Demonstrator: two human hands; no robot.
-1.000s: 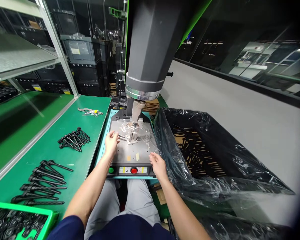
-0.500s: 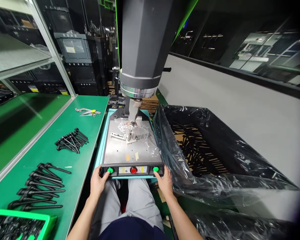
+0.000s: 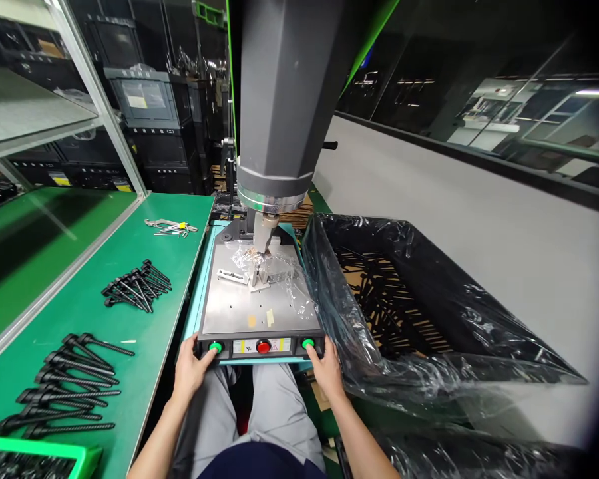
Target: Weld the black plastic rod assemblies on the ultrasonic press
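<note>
Resting at the front of our press base (image 3: 227,354): left hand (image 3: 188,366), thumb on one green button (image 3: 216,345); right hand (image 3: 328,366), thumb on another green button (image 3: 308,342). Both hands are unclenched, fingers against the base's sides, clasping no loose item. Between them, one red button (image 3: 263,346). Beyond them, one holder (image 3: 258,279) on a metal plate (image 3: 237,314), under the press tip (image 3: 263,234); contact we cannot tell. Left of our left hand, black rods (image 3: 72,374) on a green table (image 3: 154,339). Right of our right hand, one plastic-lined bin (image 3: 347,313).
</note>
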